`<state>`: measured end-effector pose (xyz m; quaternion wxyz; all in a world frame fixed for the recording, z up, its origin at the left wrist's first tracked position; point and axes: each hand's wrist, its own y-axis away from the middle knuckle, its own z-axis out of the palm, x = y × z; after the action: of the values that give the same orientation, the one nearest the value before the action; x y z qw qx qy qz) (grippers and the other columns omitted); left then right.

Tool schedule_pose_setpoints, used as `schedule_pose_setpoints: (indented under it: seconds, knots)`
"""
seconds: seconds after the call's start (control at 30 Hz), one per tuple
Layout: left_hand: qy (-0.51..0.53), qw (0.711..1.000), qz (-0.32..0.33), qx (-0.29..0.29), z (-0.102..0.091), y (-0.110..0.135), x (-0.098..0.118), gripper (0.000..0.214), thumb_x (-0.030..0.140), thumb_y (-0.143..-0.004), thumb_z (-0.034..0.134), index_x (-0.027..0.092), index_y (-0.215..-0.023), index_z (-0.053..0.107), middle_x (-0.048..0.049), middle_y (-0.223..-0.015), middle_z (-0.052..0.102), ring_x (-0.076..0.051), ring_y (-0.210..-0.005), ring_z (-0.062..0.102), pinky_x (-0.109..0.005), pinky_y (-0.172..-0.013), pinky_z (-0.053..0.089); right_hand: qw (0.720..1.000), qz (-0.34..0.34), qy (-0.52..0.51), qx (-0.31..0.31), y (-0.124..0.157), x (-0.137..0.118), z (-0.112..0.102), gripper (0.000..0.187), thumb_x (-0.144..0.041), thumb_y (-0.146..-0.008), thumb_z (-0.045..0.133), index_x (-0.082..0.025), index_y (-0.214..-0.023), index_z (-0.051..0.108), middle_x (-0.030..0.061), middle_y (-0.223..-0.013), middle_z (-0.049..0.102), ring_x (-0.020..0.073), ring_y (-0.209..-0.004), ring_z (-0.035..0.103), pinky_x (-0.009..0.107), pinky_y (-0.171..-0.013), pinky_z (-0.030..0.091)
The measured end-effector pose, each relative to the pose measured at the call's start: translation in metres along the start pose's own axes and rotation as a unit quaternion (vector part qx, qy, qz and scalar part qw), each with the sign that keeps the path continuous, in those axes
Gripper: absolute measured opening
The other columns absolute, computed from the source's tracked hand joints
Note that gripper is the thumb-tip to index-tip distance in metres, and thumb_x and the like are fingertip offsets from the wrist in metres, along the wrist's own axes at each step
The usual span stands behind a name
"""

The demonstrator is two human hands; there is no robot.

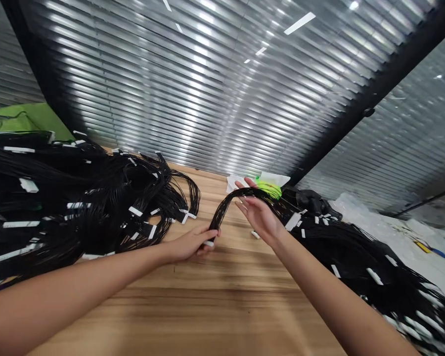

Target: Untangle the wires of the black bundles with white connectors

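1. Left hand (193,243): fingers closed around the near end of an arched bundle of thin black wires (228,202), pinched just above the light wooden tabletop (226,296).
2. Right hand (258,213): open, fingers straight and spread. The bundle's arch passes across its fingertips; whether they press on it cannot be told.
3. Outward of the left hand: a large heap of black wires with white tags (77,207), close by.
4. Just beyond the right hand: a yellow-green coiled item (270,188).
5. Outward of the right forearm: a second heap of tagged black wires (356,257).
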<state>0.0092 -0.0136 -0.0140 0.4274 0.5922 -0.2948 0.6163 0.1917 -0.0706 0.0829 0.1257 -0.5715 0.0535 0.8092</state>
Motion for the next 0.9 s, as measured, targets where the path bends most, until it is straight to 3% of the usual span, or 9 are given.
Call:
schedule_pose_setpoints:
  seconds: [0.13, 0.3, 0.4, 0.47, 0.53, 0.63, 0.7, 0.8, 0.9]
  knots:
    - [-0.01, 0.986, 0.028, 0.161, -0.006, -0.007, 0.002, 0.029, 0.045, -0.084, 0.048, 0.019, -0.094, 0.052, -0.0003, -0.087, 0.052, -0.011, -0.076, 0.049, -0.019, -0.061, 0.038, 0.996, 0.084, -0.008, 0.02, 0.011, 0.003, -0.047, 0.008, -0.028, -0.079, 0.06, -0.026, -0.084, 0.066, 0.0032, -0.129, 0.064, 0.0225, -0.121, 0.058, 0.038, -0.095, 0.048]
    - [-0.06, 0.973, 0.065, 0.212, -0.009, -0.006, 0.012, 0.023, 0.035, -0.071, 0.062, 0.017, -0.073, 0.047, 0.0044, -0.066, 0.04, -0.011, -0.066, 0.038, -0.021, -0.06, 0.032, 0.986, 0.134, 0.066, 0.067, 0.034, 0.0, -0.09, 0.051, -0.063, -0.088, 0.033, -0.024, -0.094, 0.067, 0.0122, -0.126, 0.066, 0.025, -0.1, 0.068, 0.035, -0.066, 0.056]
    - [-0.077, 0.973, 0.084, 0.201, -0.008, -0.007, 0.011, 0.015, 0.021, -0.064, 0.059, 0.017, -0.068, 0.045, 0.0051, -0.065, 0.039, -0.011, -0.066, 0.037, -0.021, -0.061, 0.03, 0.969, 0.184, 0.144, 0.073, 0.036, 0.001, -0.096, 0.042, -0.056, -0.089, 0.041, -0.023, -0.089, 0.068, 0.0115, -0.112, 0.073, 0.0221, -0.085, 0.072, 0.033, -0.066, 0.056]
    - [-0.073, 0.977, 0.091, 0.18, -0.008, -0.008, 0.007, 0.011, 0.02, -0.065, 0.052, 0.017, -0.075, 0.05, 0.0051, -0.063, 0.037, -0.01, -0.062, 0.035, -0.021, -0.057, 0.028, 0.962, 0.202, 0.168, 0.072, 0.03, 0.003, -0.098, 0.037, -0.052, -0.087, 0.049, -0.021, -0.083, 0.068, 0.0124, -0.102, 0.075, 0.0215, -0.079, 0.072, 0.031, -0.064, 0.055]
    - [-0.06, 0.982, 0.091, 0.155, -0.008, -0.008, 0.002, 0.022, 0.024, -0.069, 0.044, 0.018, -0.089, 0.052, 0.0061, -0.059, 0.03, -0.01, -0.055, 0.029, -0.021, -0.052, 0.023, 0.957, 0.207, 0.186, 0.081, 0.022, 0.006, -0.103, 0.042, -0.055, -0.085, 0.052, -0.018, -0.074, 0.068, 0.0144, -0.091, 0.077, 0.0219, -0.072, 0.072, 0.03, -0.059, 0.054]
    - [-0.043, 0.989, 0.091, 0.108, -0.008, -0.007, 0.0, 0.034, 0.028, -0.074, 0.037, 0.015, -0.1, 0.054, 0.0069, -0.054, 0.026, -0.01, -0.049, 0.023, -0.022, -0.049, 0.021, 0.955, 0.179, 0.209, 0.114, 0.01, 0.011, -0.114, 0.038, -0.054, -0.079, 0.062, -0.017, -0.072, 0.069, 0.0116, -0.076, 0.076, 0.0205, -0.061, 0.069, 0.029, -0.052, 0.052]
    - [-0.038, 0.991, 0.103, 0.08, -0.008, -0.006, 0.001, 0.037, 0.028, -0.073, 0.039, 0.014, -0.101, 0.058, 0.0036, -0.056, 0.04, -0.012, -0.052, 0.035, -0.025, -0.053, 0.032, 0.959, 0.132, 0.209, 0.138, 0.007, 0.014, -0.119, 0.029, -0.048, -0.073, 0.07, -0.02, -0.082, 0.071, 0.0058, -0.076, 0.076, 0.0183, -0.061, 0.068, 0.028, -0.053, 0.052]
    - [-0.025, 0.99, 0.128, 0.048, -0.009, -0.004, 0.006, 0.045, 0.026, -0.07, 0.041, 0.016, -0.109, 0.062, -0.0051, -0.094, 0.065, -0.018, -0.085, 0.055, -0.033, -0.086, 0.043, 0.967, 0.097, 0.199, 0.126, 0.012, 0.017, -0.112, 0.032, -0.042, -0.065, 0.079, -0.024, -0.091, 0.072, 0.0017, -0.082, 0.076, 0.0156, -0.061, 0.066, 0.027, -0.058, 0.054]
    - [0.005, 0.993, 0.119, 0.007, -0.01, -0.004, 0.009, 0.058, 0.03, -0.074, 0.037, 0.016, -0.128, 0.054, -0.0068, -0.13, 0.058, -0.023, -0.119, 0.05, -0.038, -0.106, 0.033, 0.97, 0.144, 0.191, 0.041, 0.027, 0.023, -0.085, 0.03, -0.036, -0.065, 0.081, -0.02, -0.089, 0.075, 0.007, -0.089, 0.077, 0.0183, -0.068, 0.068, 0.031, -0.066, 0.056]
